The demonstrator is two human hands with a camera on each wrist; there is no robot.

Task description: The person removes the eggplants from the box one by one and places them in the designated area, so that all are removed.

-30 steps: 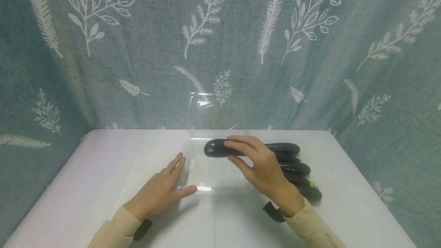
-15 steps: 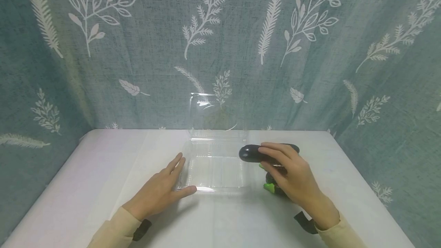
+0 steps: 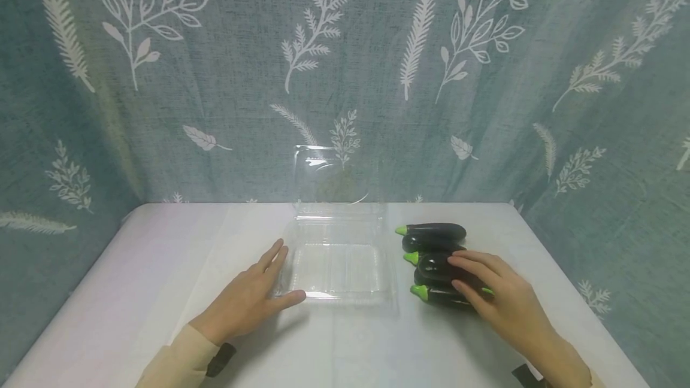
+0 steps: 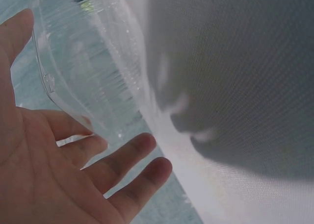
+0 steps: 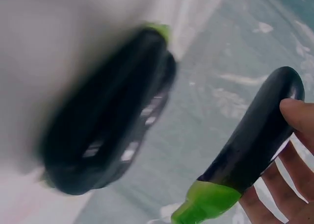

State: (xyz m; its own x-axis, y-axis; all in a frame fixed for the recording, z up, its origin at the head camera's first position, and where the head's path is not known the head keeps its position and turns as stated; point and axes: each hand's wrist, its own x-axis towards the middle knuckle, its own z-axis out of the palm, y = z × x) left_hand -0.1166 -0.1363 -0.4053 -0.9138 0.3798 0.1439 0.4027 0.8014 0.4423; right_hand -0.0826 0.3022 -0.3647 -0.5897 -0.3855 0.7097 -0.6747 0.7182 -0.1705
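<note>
My right hand pinches a dark eggplant between thumb and fingers. In the head view its rounded end points left, over a pile of several eggplants on the right of the table. In the right wrist view it is apart from the others, its green cap hanging lower left. A clear plastic clamshell container stands mid-table, its lid raised at the back. My left hand rests at the container's left side, fingers extended; in the left wrist view the fingers lie along its edge.
A white cloth covers the table. Blue-green curtains with white leaf prints hang behind it and along both sides.
My right hand has carried the eggplant from over the container to the right and nearer, over the other eggplants. My left hand keeps its place at the container.
</note>
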